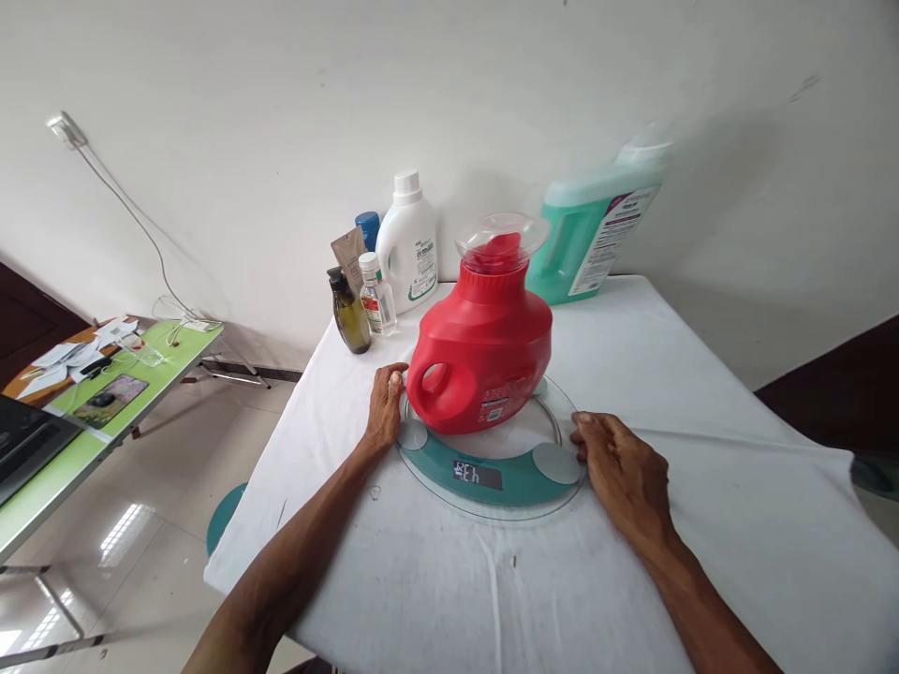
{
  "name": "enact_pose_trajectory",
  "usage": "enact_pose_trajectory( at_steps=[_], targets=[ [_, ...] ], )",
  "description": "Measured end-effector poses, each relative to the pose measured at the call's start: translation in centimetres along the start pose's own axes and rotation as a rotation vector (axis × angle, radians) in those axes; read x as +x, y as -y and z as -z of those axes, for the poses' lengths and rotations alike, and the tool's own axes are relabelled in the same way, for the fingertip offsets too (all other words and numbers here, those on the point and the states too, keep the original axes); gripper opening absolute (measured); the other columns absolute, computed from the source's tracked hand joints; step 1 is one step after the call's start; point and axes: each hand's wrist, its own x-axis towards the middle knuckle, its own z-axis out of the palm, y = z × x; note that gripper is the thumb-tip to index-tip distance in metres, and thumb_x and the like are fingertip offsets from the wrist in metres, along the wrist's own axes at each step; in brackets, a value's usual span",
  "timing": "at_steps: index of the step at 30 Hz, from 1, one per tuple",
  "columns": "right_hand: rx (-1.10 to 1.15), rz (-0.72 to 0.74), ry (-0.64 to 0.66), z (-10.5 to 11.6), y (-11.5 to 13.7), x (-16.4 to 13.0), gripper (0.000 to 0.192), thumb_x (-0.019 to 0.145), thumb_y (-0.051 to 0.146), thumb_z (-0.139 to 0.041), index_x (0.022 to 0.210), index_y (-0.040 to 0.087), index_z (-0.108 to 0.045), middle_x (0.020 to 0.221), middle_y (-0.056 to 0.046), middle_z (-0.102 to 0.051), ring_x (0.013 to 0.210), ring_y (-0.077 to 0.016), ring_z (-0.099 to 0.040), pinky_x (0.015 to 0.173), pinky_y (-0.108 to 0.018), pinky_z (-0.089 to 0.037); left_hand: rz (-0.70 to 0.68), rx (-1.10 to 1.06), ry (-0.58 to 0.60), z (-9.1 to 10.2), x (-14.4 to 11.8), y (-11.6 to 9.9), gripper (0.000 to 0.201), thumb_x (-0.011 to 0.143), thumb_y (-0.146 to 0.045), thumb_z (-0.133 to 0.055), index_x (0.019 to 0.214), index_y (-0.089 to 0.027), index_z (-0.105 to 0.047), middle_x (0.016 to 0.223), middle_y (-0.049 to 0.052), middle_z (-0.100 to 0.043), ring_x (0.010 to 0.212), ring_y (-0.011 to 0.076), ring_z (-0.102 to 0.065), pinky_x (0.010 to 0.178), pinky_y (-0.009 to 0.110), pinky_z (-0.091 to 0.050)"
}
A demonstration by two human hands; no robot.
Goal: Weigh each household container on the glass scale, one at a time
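On scale (449, 487): red jug (484, 351); hands seemingly touching.

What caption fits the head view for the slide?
Both hands, left hand and right hand, rest at the rim of a round glass scale bearing a red detergent jug.

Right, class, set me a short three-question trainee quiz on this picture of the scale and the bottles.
1. True or false: the red jug stands on the round glass scale.
2. Which hand touches the scale's rim beside the jug's handle: A the left hand, B the right hand?
3. Fill in: the green jug stands at the back against the ____.

Key:
1. True.
2. A. The right hand rests at the opposite rim.
3. Wall.
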Motion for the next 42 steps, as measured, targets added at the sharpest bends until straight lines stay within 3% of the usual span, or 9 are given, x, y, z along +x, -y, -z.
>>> enact_pose_trajectory(
  at_steps=[20,30,35,42],
  targets=[
    [0.002,0.044,-0.016,0.0,-0.1,-0.1,0.043,0.091,0.063,-0.040,0.083,0.026,-0.060,0.077,-0.006,-0.072,0.065,-0.0249,-0.065,0.069,-0.039,-0.048,0.012,0.004,-0.003,0.0,0.0,-0.2,0.060,0.104,-0.067,-0.029,0.114,-0.021,-0.067,0.117,0.011,-0.067,0.112,0.0240,-0.062,0.104,0.042,-0.049],
    [0.011,0.025,-0.007,0.1,-0.1,-0.1,0.043,0.091,0.062,-0.041,0.088,0.024,-0.063,0.080,-0.007,-0.073,0.066,-0.0247,-0.065,0.073,-0.040,-0.049,0.011,-0.049,-0.021,0.3,0.0,-0.2,0.068,0.101,-0.073,-0.027,0.120,-0.019,-0.063,0.128,0.014,-0.066,0.122,0.0260,-0.061,0.109,0.045,-0.046],
    [0.020,0.038,-0.008,0.2,-0.1,-0.1,0.044,0.093,0.062,-0.040,0.087,0.024,-0.063,0.081,-0.008,-0.074,0.066,-0.0247,-0.066,0.072,-0.039,-0.049,-0.019,-0.157,-0.174,0.9,0.9,-3.1,0.071,0.101,-0.075,-0.022,0.128,-0.021,-0.059,0.134,0.015,-0.065,0.126,0.0262,-0.062,0.107,0.044,-0.047],
    [0.040,0.057,-0.010,0.3,-0.1,-0.3,0.044,0.095,0.062,-0.041,0.084,0.025,-0.061,0.080,-0.007,-0.073,0.066,-0.0240,-0.064,0.071,-0.038,-0.047,-0.137,-0.205,-0.077,0.3,1.7,-7.5,0.077,0.097,-0.081,-0.020,0.131,-0.023,-0.058,0.133,0.015,-0.066,0.124,0.0280,-0.063,0.106,0.044,-0.049]
  ],
)
